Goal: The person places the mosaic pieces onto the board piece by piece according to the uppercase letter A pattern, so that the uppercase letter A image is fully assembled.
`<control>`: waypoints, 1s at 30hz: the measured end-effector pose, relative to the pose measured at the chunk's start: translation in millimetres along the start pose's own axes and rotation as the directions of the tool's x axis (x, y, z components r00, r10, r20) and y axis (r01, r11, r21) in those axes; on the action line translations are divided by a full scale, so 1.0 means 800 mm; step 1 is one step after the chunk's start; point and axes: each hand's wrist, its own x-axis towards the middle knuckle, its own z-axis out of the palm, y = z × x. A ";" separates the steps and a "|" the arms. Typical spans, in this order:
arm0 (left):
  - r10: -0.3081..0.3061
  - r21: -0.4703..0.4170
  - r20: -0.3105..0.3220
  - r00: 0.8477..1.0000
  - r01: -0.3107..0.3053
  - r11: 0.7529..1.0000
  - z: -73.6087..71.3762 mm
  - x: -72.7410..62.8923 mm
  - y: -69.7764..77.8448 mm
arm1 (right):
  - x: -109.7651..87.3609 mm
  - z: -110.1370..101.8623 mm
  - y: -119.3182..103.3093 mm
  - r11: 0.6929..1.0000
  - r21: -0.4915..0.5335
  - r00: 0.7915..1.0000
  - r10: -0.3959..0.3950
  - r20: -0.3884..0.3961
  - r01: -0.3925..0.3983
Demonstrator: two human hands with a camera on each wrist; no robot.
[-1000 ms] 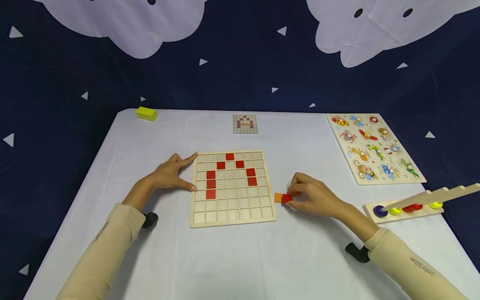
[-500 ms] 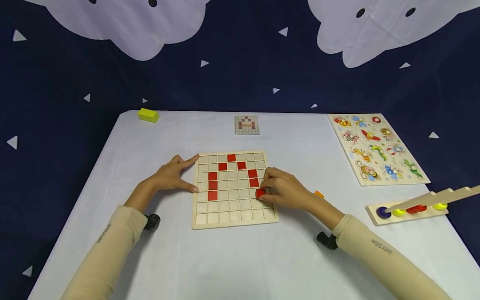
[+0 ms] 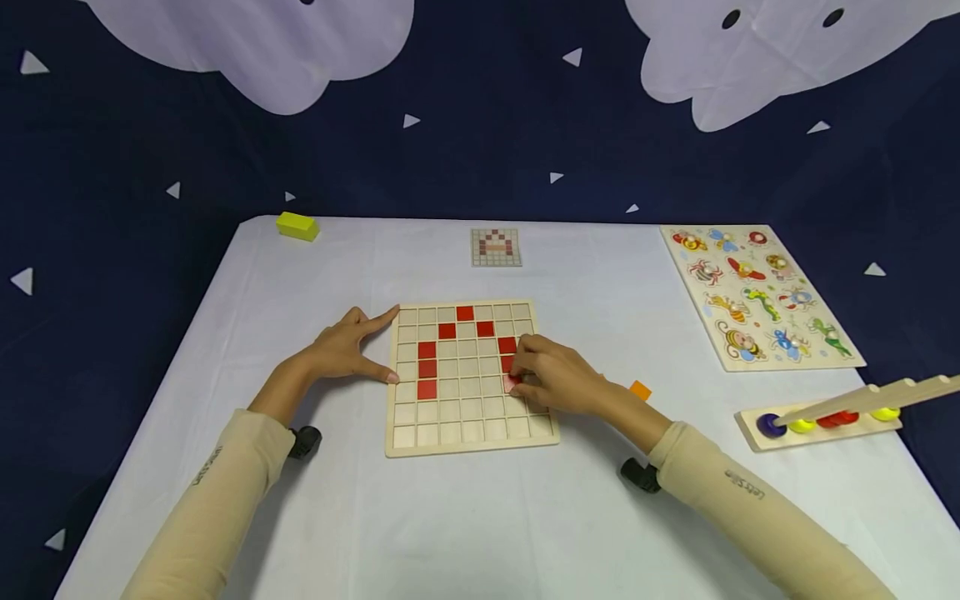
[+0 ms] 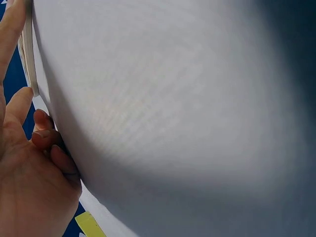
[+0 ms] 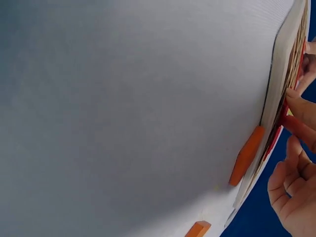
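Note:
A wooden grid board (image 3: 472,452) lies mid-table, with several red tiles (image 3: 427,369) set in its cells in a peaked outline. My left hand (image 3: 341,348) has its thumb and forefinger spread along the board's left edge, touching it at the corner and lower down; its other fingers are folded in the left wrist view. Over the board's right side my right hand (image 3: 558,375) pinches a red tile (image 3: 512,382) at a cell just below the right column of red tiles. My fingers partly cover that tile and cell.
Orange blocks (image 5: 247,157) lie right of the board, partly behind my right wrist in the head view. A small pattern card (image 3: 496,248) and a yellow block (image 3: 297,227) sit at the back. An insect puzzle (image 3: 761,300) and a pegged bead stand (image 3: 821,427) occupy the right.
My right hand took the red tile from beside the orange block, carried it left onto the board, then shifted it slightly into the cell. My left hand stays on the board's edge.

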 end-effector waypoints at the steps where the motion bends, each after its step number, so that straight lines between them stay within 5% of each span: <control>1: 0.000 0.002 -0.001 1.000 0.000 1.000 0.000 0.000 0.000 | 0.000 0.000 0.000 1.000 0.011 1.000 0.012 0.006 -0.012; 18: 0.003 -0.001 0.001 1.000 -0.003 1.000 0.001 0.000 0.002 | -0.004 -0.009 -0.007 0.996 -0.088 1.000 -0.001 0.004 0.001; 30: 0.001 0.000 -0.002 1.000 -0.001 1.000 -0.001 -0.002 0.002 | -0.065 -0.024 0.015 0.990 -0.032 0.989 0.138 -0.047 -0.139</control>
